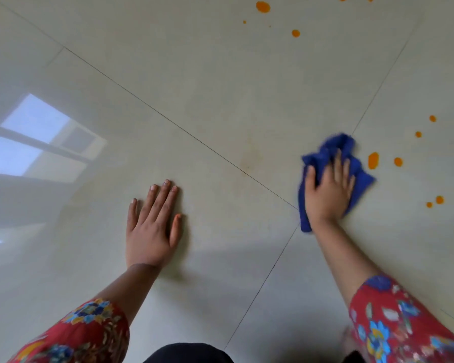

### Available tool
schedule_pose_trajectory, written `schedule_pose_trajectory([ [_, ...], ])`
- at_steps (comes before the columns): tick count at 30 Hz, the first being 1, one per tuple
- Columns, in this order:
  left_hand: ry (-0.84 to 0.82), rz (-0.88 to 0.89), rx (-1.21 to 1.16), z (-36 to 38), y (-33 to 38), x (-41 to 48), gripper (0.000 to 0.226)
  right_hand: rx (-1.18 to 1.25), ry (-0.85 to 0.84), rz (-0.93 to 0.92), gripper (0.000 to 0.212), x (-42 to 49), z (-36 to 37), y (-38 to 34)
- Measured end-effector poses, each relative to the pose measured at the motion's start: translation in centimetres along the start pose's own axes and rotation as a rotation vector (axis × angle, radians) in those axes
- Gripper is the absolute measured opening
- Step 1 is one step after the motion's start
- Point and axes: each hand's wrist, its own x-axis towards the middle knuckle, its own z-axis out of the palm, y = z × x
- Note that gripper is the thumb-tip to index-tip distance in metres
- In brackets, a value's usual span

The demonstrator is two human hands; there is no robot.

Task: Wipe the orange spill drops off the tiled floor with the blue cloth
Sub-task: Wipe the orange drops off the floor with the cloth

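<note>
A crumpled blue cloth [323,155] lies on the pale tiled floor [220,100] at the right. My right hand [328,191] presses flat on it with straight fingers. Just right of the cloth sit several orange drops: an oval one [373,160], a round one [398,161], two small ones [440,199] lower down and two more [432,118] higher up. More orange drops [263,7] lie far ahead near the top edge. My left hand [152,226] rests flat on the floor, fingers spread, holding nothing.
Dark grout lines [168,119] cross the glossy tiles. A bright window reflection [37,137] shines on the floor at the left. A faint brownish smear [250,161] marks the tile near the grout line between my hands.
</note>
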Motion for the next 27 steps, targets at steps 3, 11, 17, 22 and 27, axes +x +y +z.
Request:
schedule_pose_trajectory([
  [3, 0.006, 0.002, -0.004, 0.1, 0.0, 0.0, 0.057, -0.018, -0.021, 0.073, 0.057, -9.0, -0.9, 1.1],
  [11, 0.009, 0.0, -0.023, 0.2, -0.1, 0.0, 0.057, 0.066, -0.238, -0.642, 0.054, -11.1, 0.3, -8.6],
  [17, 0.009, 0.003, -0.048, 0.2, -0.2, 0.0, 0.057, -0.005, -0.084, -0.111, 0.053, -8.4, -0.8, -0.6],
  [22, 0.015, 0.01, -0.053, 0.2, -0.4, -0.1, 0.056, 0.016, -0.208, -0.408, 0.056, -19.4, -1.6, -5.0],
  [27, 0.002, 0.028, -0.03, 0.3, -0.4, 0.0, 0.056, -0.035, -0.296, -0.861, 0.055, -10.4, 0.1, -9.2],
])
